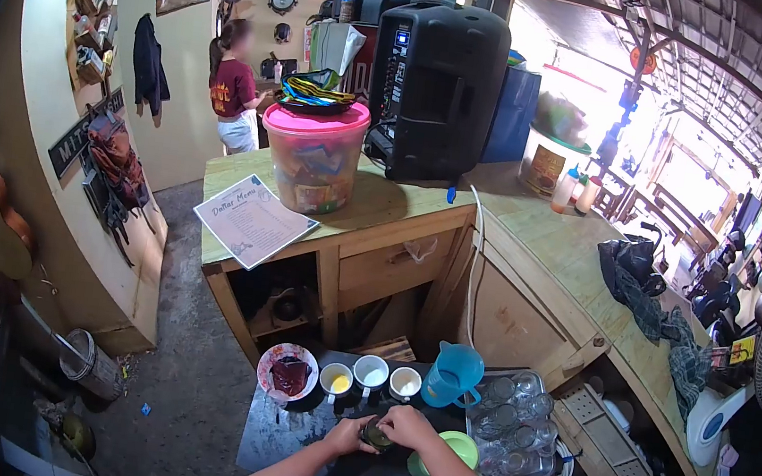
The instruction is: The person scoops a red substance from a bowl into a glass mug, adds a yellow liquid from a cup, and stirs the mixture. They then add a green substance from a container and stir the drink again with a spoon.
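My left hand is wrapped round the side of a small glass with something greenish inside, standing low on the dark table. Over its rim, my right hand has its fingers pinched together; whatever they grip is hidden. A green bowl lies partly under my right forearm. Beyond my hands are three white cups: one with yellow contents, a middle one and one with pale contents. A patterned plate holds a dark red item.
A blue pitcher stands right of the cups, beside a tray of several upturned-looking glasses. Behind is a wooden counter with a pink-lidded tub, menu sheet and black speaker. Another person stands far left.
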Available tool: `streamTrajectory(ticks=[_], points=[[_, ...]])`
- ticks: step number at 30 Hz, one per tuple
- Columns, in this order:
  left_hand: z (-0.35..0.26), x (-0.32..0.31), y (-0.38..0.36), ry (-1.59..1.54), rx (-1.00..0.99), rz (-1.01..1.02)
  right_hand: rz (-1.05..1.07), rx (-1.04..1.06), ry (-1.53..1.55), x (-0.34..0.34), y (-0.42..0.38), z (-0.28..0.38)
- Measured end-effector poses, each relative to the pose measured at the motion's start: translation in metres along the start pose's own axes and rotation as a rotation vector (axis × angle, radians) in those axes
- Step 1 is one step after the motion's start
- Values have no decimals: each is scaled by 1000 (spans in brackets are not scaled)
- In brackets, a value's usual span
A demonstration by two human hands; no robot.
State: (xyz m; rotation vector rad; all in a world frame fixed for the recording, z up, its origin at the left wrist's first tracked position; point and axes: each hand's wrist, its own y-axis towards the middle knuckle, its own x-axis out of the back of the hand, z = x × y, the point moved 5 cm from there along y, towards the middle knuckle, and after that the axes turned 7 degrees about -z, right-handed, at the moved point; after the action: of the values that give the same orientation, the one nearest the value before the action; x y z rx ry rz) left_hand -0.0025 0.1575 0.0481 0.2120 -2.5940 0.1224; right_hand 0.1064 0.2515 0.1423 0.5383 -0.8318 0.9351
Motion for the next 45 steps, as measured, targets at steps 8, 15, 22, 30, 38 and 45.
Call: streamTrajectory(ticks=[8,15,22,30,38,45], points=[[5,-3,0,-31,17,0,-15,-39,-40,0,-1,-3],[9,-9,-3,26,34,-38,-21,-65,-16,0,-2,-5],[-10,2,-5,-17,-44,-50,16,-96,-15,-1,-1,-3],[-1,-1,-7,-10,-35,7,-44,-84,59,2,-1,0],[-11,5,-10,17,-45,13,14,-77,48,1,-3,4],[-11,6,-10,1,-46,5,-26,-106,-2,5,-5,7]])
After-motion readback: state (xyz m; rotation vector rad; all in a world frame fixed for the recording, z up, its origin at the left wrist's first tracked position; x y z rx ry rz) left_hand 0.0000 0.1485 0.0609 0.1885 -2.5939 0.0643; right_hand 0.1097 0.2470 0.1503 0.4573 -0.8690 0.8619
